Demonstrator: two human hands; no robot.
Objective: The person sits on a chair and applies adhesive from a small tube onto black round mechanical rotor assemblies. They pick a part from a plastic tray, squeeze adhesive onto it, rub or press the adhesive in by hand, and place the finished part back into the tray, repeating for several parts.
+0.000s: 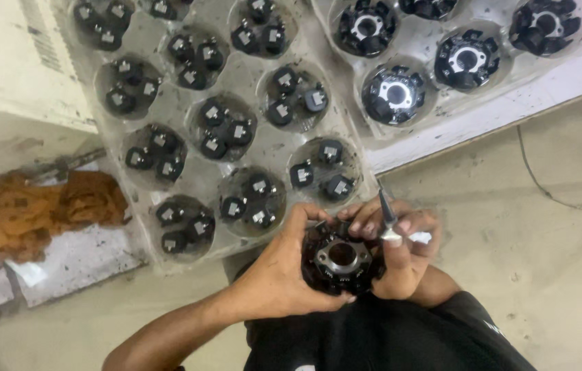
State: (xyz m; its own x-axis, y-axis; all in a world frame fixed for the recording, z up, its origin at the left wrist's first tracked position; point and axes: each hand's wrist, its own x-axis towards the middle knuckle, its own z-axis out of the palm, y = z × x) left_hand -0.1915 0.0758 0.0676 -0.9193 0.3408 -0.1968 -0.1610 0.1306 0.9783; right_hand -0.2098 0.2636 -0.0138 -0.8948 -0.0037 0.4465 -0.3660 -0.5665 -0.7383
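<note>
Dusty floor beneath — both hands' grip, left hand (284,271) and right hand (401,251), tight around black round part (341,260).

Dim, flat indoor light falls from overhead, leaving soft shadows and dull glare on the clear plastic tray (188,172). Wide-angle distortion bends the edges; fine detail smears, and the dark parts lose texture.

Concrete floor (552,275): clear tray (188,165), orange rag (36,206), white tray (483,117)
</note>
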